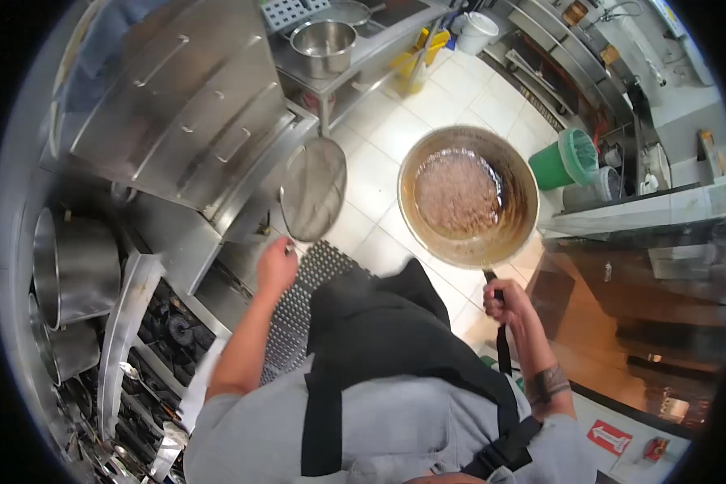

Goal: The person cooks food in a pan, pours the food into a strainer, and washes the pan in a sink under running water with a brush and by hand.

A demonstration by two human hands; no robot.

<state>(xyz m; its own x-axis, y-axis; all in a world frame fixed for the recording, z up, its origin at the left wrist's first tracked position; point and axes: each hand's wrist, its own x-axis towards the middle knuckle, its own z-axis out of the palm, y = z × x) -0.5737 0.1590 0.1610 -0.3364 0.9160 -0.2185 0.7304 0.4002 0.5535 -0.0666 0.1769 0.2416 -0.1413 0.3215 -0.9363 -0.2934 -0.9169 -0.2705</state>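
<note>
The left hand (277,268), closed, grips a mesh strainer (315,189), perforated floor mat (290,327) below; the right hand (508,302), tightly curled, holds a pan (468,253) of brown liquid (456,194), green bin (553,161) beyond.

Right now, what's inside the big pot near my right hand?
Inside the pot is a brown, wet-looking mixture with shiny patches. It hides the bottom, so anything beneath its surface can't be seen.
</note>
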